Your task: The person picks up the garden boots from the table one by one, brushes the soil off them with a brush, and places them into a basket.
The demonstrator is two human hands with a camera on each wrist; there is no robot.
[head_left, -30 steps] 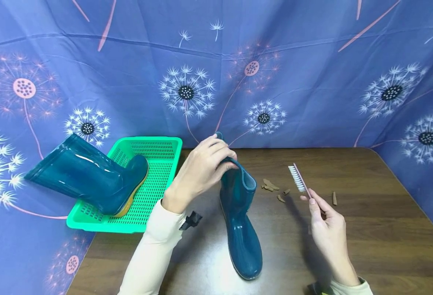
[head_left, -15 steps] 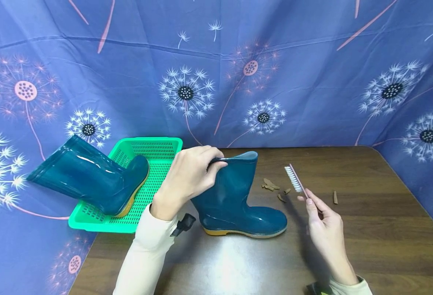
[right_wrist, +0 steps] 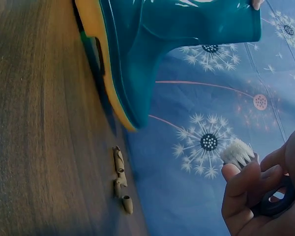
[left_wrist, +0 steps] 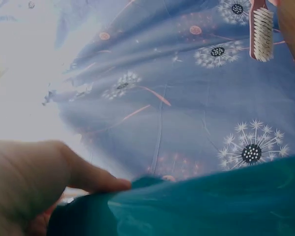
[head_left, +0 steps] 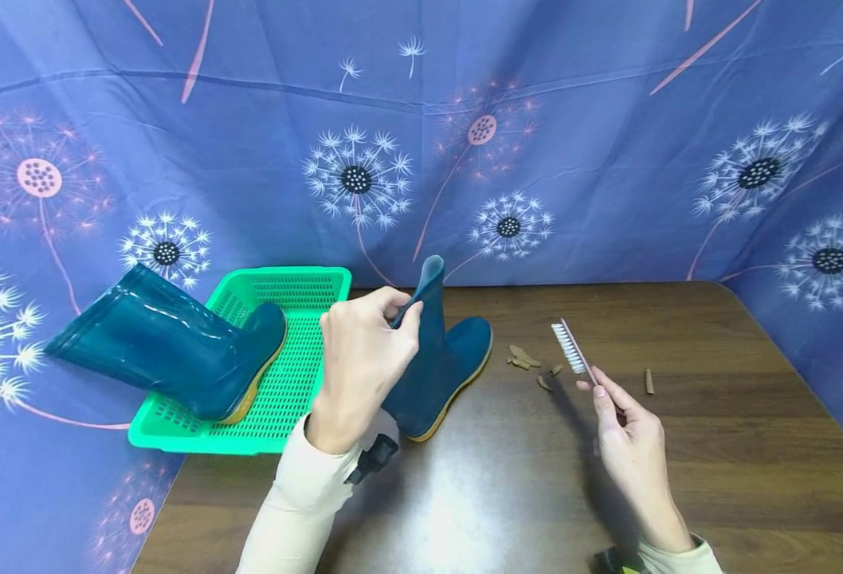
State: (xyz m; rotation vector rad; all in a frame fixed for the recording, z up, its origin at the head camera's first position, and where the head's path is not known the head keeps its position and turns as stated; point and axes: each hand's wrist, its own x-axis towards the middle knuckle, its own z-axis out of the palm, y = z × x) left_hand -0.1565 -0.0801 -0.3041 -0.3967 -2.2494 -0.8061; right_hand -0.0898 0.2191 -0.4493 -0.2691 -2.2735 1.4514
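My left hand [head_left: 360, 359] pinches the top rim of a teal rubber boot [head_left: 429, 383] with a yellow-orange sole. In the head view the boot's toe points to the back right, and the shaft opening is squeezed narrow. In the right wrist view the boot [right_wrist: 132, 54] shows a thin gap under part of its sole. My right hand [head_left: 633, 446] holds a brush [head_left: 568, 349] by its pink handle, with the white bristles facing left. The brush is apart from the boot, to its right. In the left wrist view, the brush [left_wrist: 262, 34] appears at the upper right.
A green plastic basket [head_left: 299, 367] stands at the left, and a second teal rubber boot [head_left: 178, 343] lies slanted in it, its shaft over the rim. Several brown dried pieces [head_left: 522, 359] lie behind the brush's left; another brown piece [head_left: 648, 381] lies farther right. A patterned blue cloth [head_left: 594, 175] hangs behind.
My left hand has turned the boot: its toe pointed toward me, then right, now to the back right. The right hand with the brush has barely moved.
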